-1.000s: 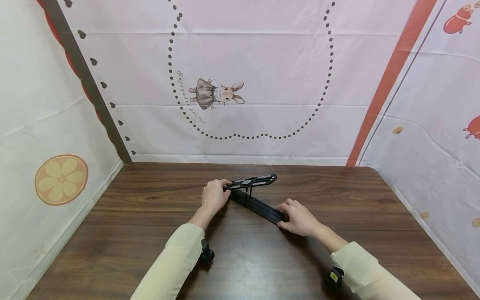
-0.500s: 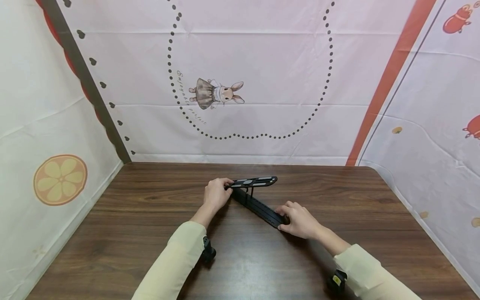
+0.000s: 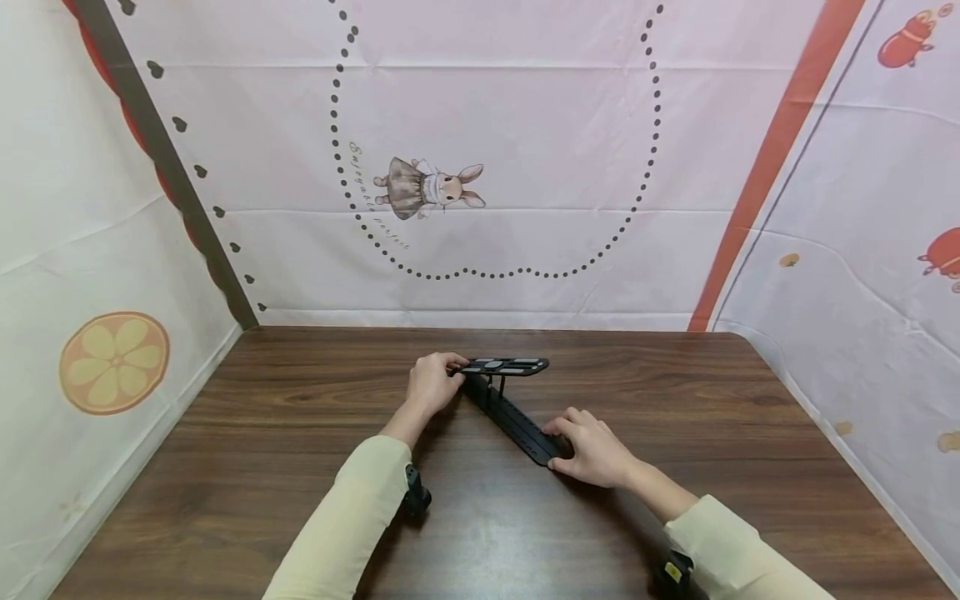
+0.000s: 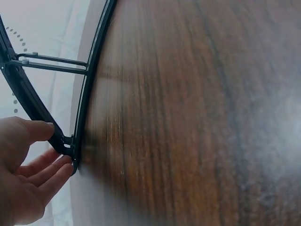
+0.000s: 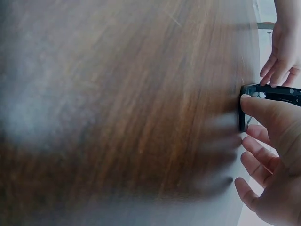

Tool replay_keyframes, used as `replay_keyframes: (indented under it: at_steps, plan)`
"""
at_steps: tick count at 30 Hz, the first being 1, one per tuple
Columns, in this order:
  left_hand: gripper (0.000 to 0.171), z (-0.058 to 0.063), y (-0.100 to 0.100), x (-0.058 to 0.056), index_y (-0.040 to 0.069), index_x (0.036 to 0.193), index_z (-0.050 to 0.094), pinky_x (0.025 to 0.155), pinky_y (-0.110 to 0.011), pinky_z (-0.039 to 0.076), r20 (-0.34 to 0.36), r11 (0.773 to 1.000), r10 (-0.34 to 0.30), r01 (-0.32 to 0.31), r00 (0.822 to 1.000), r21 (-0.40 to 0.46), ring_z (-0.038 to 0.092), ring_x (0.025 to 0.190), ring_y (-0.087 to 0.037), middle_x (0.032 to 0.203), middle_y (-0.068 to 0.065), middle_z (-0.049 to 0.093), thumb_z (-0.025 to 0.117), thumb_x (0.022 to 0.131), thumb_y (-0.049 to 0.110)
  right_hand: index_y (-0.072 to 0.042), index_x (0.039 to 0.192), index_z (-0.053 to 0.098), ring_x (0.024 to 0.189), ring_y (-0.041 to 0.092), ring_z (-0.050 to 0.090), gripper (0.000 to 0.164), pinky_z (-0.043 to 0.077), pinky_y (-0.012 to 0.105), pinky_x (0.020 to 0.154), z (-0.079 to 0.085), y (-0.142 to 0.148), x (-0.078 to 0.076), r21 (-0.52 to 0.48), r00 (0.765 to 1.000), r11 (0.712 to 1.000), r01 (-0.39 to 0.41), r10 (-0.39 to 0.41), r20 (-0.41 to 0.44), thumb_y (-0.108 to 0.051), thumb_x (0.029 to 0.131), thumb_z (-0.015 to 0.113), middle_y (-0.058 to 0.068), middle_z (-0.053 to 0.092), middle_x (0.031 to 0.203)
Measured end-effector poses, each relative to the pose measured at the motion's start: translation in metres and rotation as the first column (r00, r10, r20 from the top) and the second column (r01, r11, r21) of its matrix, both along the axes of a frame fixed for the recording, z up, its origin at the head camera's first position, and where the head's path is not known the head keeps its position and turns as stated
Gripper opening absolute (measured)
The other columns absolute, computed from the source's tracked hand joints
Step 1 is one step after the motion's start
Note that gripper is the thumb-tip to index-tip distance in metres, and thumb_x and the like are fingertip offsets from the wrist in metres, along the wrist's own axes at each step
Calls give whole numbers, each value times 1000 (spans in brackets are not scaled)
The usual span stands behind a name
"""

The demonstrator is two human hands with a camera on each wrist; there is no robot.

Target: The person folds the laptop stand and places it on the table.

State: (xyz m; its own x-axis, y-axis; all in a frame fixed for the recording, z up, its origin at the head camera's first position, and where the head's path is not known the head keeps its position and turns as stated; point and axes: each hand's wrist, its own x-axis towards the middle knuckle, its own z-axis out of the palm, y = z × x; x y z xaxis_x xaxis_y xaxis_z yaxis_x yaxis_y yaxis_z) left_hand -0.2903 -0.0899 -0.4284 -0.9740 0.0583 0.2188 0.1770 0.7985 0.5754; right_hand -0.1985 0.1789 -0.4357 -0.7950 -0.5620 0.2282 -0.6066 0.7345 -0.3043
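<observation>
A black folding laptop stand (image 3: pixel 513 421) is unfolded on the wooden table, its long base bar running from back left to front right. Its raised upper arm (image 3: pixel 506 367), with grey pads on top, points right and is propped by thin struts (image 4: pixel 51 64). At the hinged end, my left hand (image 3: pixel 432 385) grips the stand between thumb and fingers. My right hand (image 3: pixel 596 447) holds the base's near end between thumb and fingers. Seen from the right wrist, the thumb (image 5: pixel 263 109) lies over that end, while the other fingers spread beside it.
The brown table (image 3: pixel 300 492) reaches back to a white printed cloth (image 3: pixel 525 167) hung as a wall, with more cloth at left and right. A small black device (image 3: pixel 416 493) is strapped at the left sleeve, another (image 3: pixel 672 573) at the right.
The stand has turned slightly, its near end swinging toward me and a little left, with my right hand going along. My left hand stays at the hinge, shifting very little.
</observation>
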Motion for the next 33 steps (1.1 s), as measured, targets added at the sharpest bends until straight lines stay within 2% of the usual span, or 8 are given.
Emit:
replay_keyframes:
  at_steps: [5,11,17,23,33]
  plan:
    - [21,0,-1,-1,24,103,70,77,-38,49,4,1000,-23,23,1000,12,62,91,-18,98,0,68,65,85,15,-10,106,63,78,12,44,37,32,28,64,1,-1,2,7,1000,1000,-20,20,-3,-23,74,75,2,55,93]
    - [22,0,1,-3,24,104,69,75,-38,49,1,999,-39,39,999,26,62,91,-19,99,0,67,63,86,14,-12,105,64,84,14,48,35,33,29,67,0,-2,4,-2,999,999,-46,46,-7,-22,74,75,1,55,98]
    - [22,-1,5,-8,23,105,69,75,-37,49,16,998,-43,42,999,38,62,91,-20,101,0,67,62,86,14,-14,102,65,84,12,46,31,31,28,67,-2,-3,4,-9,998,998,-69,69,-9,-21,74,75,-2,54,96]
    - [23,-2,10,-13,25,105,70,76,-37,48,22,998,-48,48,999,28,62,91,-19,100,1,68,62,86,13,-14,100,65,87,15,50,29,36,32,68,-1,-5,5,-10,995,996,-92,91,-27,-20,74,75,-1,55,97]
    - [24,-2,16,-19,23,104,71,80,-37,48,10,995,-79,78,997,68,62,92,-19,99,-1,70,62,86,11,-16,94,62,84,13,47,29,36,30,67,0,-12,6,23,994,996,-92,93,-53,-26,72,77,-4,54,96]
